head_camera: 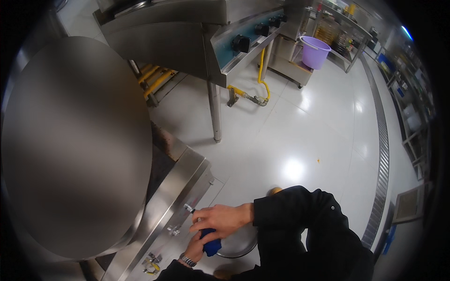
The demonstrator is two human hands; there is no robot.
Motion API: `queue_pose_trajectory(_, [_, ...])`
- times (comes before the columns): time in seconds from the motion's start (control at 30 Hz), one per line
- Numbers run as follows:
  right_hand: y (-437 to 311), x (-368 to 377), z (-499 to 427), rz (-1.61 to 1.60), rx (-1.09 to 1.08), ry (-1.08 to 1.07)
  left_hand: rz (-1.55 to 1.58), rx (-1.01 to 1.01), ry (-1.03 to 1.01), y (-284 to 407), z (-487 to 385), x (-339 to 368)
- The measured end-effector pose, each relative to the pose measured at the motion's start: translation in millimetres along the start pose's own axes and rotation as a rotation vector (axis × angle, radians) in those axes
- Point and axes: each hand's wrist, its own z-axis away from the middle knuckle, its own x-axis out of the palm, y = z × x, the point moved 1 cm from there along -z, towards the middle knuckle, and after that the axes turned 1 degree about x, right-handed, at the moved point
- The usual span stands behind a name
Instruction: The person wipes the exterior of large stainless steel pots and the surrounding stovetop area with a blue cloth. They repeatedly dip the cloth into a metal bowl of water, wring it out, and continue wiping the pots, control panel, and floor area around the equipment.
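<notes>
A blue cloth (211,244) is bunched between my two hands, in front of a stainless steel cooking range (191,161). My left hand (195,248), below a metal watch band (187,260), grips the cloth from the near side; its fingertips are hidden. From above, my right hand (221,221) reaches over, with its thumb across the cloth. The right fingers extend to a small black-and-chrome valve handle (189,208) on the range front; whether they press on it is unclear. Another metal valve (173,230) is just left of the hands. Beneath them is a round metal vessel (242,242), partly covered.
A large blurred oval (77,147) hides the range top. Ahead stands a second steel range with black knobs (241,43) and a yellow gas hose (262,70). Farther off, a lilac bucket (315,52) rests on a wheeled steel unit. A floor drain grate (382,168) and shelving (404,102) run along the right.
</notes>
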Motion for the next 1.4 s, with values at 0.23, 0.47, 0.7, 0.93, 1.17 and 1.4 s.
queue_pose_trajectory(0.23, [99, 47, 34, -0.205, 0.017, -0.397, 0.363, 0.085, 0.091, -15, -22, 34])
queue_pose_trajectory(0.47, [161, 103, 29, -0.442, 0.189, -0.643, 0.148, -0.043, 0.131, -80, -4, 0])
queue_pose_trajectory(0.7, [182, 117, 37, -0.136, -0.335, -0.578, -0.604, -0.242, 1.096, -258, 51, -116])
queue_pose_trajectory(0.93, [213, 181, 81, 0.225, -0.491, -0.64, 0.013, -0.275, 0.866, -315, 8, -30])
queue_pose_trajectory(1.17, [258, 186, 110, 0.447, -0.484, -0.38, 0.09, -0.319, 0.935, -260, -16, 10])
queue_pose_trajectory(1.4, [279, 150, 116, 0.563, -0.385, -0.292, 0.131, -0.281, 1.044, -228, -61, 28])
